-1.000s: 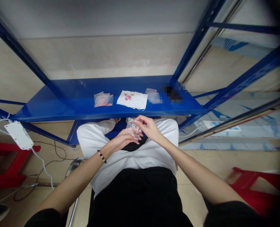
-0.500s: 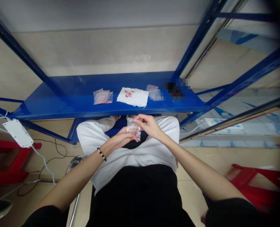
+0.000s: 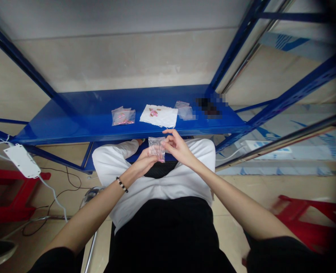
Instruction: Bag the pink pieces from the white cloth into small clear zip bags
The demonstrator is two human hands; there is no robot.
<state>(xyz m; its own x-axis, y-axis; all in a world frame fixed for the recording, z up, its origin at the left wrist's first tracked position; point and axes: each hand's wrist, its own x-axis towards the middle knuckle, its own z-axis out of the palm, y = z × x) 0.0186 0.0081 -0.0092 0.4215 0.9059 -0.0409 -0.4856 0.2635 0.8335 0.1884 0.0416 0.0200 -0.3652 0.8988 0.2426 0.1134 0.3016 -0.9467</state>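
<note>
Over my lap, my left hand (image 3: pixel 144 161) grips a small clear plastic bag (image 3: pixel 157 145) with pink pieces at its bottom. My right hand (image 3: pixel 177 147) pinches the bag's right side between thumb and a finger, with its index finger stretched out. On the blue shelf in front lies a white cloth or paper sheet (image 3: pixel 168 116) carrying a small cluster of pink pieces (image 3: pixel 153 113) and brownish bits. To its left are clear bags (image 3: pixel 123 116) with pink pieces inside. On its right lie clear bags (image 3: pixel 184 110) in which I make out no contents.
The blue shelf (image 3: pixel 82 113) has a front edge just beyond my knees and uprights at both sides. A blurred dark object (image 3: pixel 209 107) lies at its right end. A white power strip (image 3: pixel 22 160) hangs at left. Red stools (image 3: pixel 304 216) stand on both sides.
The bag has moved slightly up and left in my hands and sits more upright. My right index finger has stretched out away from the bag.
</note>
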